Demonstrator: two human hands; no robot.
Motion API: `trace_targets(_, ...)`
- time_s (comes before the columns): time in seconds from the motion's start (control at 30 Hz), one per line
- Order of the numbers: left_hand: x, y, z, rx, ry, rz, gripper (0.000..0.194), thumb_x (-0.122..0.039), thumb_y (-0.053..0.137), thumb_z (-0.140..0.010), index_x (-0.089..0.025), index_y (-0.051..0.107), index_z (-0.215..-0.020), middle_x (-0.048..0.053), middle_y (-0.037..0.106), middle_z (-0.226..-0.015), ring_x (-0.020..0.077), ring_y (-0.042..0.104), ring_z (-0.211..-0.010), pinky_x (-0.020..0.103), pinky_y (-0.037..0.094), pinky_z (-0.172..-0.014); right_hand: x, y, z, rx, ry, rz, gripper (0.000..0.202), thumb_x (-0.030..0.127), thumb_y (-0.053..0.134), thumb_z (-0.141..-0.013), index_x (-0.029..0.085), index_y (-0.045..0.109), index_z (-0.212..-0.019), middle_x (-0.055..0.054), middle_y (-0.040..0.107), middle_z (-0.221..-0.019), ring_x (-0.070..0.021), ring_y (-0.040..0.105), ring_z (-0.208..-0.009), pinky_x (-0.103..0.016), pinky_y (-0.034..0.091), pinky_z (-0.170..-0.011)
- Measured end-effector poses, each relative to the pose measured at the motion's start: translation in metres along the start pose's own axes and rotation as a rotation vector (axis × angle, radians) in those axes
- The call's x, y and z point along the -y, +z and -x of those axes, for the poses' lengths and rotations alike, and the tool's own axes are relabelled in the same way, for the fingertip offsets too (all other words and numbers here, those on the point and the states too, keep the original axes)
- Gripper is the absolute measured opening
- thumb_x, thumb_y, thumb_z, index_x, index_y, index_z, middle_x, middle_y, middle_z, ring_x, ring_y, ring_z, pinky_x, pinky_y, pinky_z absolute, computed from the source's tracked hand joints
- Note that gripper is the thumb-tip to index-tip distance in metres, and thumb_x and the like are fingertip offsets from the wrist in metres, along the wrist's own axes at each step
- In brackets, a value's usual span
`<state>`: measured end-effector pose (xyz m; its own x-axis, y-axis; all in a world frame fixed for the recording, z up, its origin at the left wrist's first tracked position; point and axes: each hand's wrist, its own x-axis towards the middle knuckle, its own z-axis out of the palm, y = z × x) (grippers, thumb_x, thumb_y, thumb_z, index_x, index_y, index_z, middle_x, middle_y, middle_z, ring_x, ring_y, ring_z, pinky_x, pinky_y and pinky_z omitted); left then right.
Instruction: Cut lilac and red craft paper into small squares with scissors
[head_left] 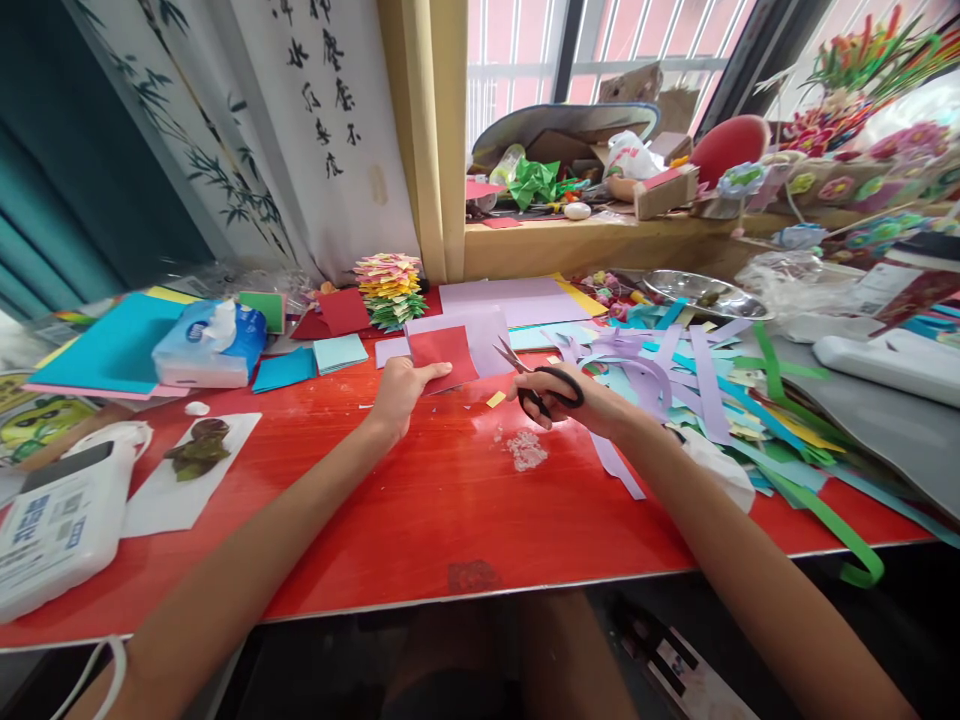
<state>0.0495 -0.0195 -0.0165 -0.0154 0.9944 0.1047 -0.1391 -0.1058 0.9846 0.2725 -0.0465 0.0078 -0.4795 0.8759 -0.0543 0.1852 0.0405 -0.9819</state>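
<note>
Head view: right hand [589,400], past twelve o'clock, wraps around black-handled scissors [516,359], blades slightly parted; left hand [400,397], before twelve, pinches a red sheet [454,350] near twelve; beyond, at eleven-thirty, stands a layered paper tower [390,290].

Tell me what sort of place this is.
Probably a paper-craft work table by a window, perhaps in a home. The right hand holds scissors, the left hand holds red paper, and a heap of coloured paper strips lies to the right.
</note>
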Motion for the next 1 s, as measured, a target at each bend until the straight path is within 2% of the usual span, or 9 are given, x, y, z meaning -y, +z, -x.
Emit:
trace_targets(0.17, -0.005, 0.008, 0.007, 0.026, 0.012, 0.021, 0.017, -0.024, 0.074, -0.056, -0.011, 0.068, -0.065, 0.006, 0.070, -0.071, 0.0165, 0.062, -0.058, 0.028, 0.049, -0.058, -0.005, 0.006, -0.004, 0.099, 0.015, 0.002, 0.033, 0.046, 0.051, -0.078, 0.015, 0.062, -0.077, 0.002, 0.053, -0.051, -0.0070, 0.041, -0.041, -0.023, 0.022, -0.040)
trace_targets(0.33, -0.012, 0.015, 0.015, 0.065, -0.031, 0.047, 0.018, -0.022, 0.074, -0.056, -0.010, 0.068, -0.069, 0.007, 0.070, -0.073, 0.0176, 0.063, -0.061, 0.030, 0.050, -0.062, -0.009, 0.005, -0.005, 0.102, 0.018, -0.010, 0.038, 0.049, 0.050, -0.080, 0.013, 0.062, -0.079, 0.002, 0.052, -0.051, -0.0067, 0.042, -0.041, -0.022, 0.023, -0.040)
trace_targets(0.47, -0.011, 0.018, 0.017, 0.145, -0.081, 0.094, 0.022, -0.020, 0.072, -0.058, -0.010, 0.069, -0.077, 0.007, 0.071, -0.079, 0.0165, 0.064, -0.063, 0.029, 0.051, -0.065, -0.011, 0.004, -0.006, 0.091, -0.008, -0.020, 0.039, 0.051, 0.048, -0.080, 0.014, 0.060, -0.075, 0.001, 0.053, -0.053, -0.0072, 0.043, -0.043, -0.022, 0.025, -0.041)
trace_targets(0.57, -0.007, 0.019, 0.018, 0.194, -0.123, 0.111, 0.022, -0.020, 0.072, -0.059, -0.010, 0.069, -0.079, 0.008, 0.071, -0.082, 0.0162, 0.063, -0.064, 0.029, 0.051, -0.065, -0.009, 0.006, -0.006, 0.079, -0.034, -0.024, 0.042, 0.053, 0.047, -0.080, 0.015, 0.056, -0.065, 0.000, 0.055, -0.056, -0.0068, 0.042, -0.045, -0.022, 0.028, -0.044)
trace_targets(0.67, -0.004, 0.022, 0.021, 0.174, -0.127, 0.108, 0.022, -0.021, 0.072, -0.060, -0.010, 0.069, -0.079, 0.009, 0.071, -0.085, 0.0172, 0.064, -0.068, 0.029, 0.051, -0.068, -0.007, 0.011, -0.005, 0.065, -0.067, -0.014, 0.047, 0.055, 0.045, -0.081, 0.015, 0.051, -0.057, -0.002, 0.056, -0.057, -0.0074, 0.043, -0.047, -0.023, 0.031, -0.047)
trace_targets(0.83, -0.004, 0.028, 0.028, 0.140, -0.092, 0.099, 0.022, -0.021, 0.072, -0.060, -0.011, 0.070, -0.079, 0.007, 0.071, -0.083, 0.0185, 0.065, -0.071, 0.029, 0.051, -0.069, -0.006, 0.018, -0.004, 0.030, -0.061, -0.028, 0.046, 0.056, 0.046, -0.080, 0.015, 0.056, -0.063, -0.004, 0.058, -0.063, -0.0119, 0.052, -0.059, -0.025, 0.037, -0.054)
trace_targets(1.0, -0.003, 0.031, 0.032, 0.138, -0.046, 0.116, 0.024, -0.023, 0.070, -0.061, -0.011, 0.070, -0.082, 0.008, 0.071, -0.086, 0.0199, 0.065, -0.076, 0.031, 0.050, -0.074, -0.006, 0.023, -0.005, -0.022, -0.104, 0.021, 0.043, 0.055, 0.045, -0.081, 0.016, 0.056, -0.066, -0.003, 0.057, -0.058, -0.0120, 0.051, -0.059, -0.025, 0.035, -0.055)
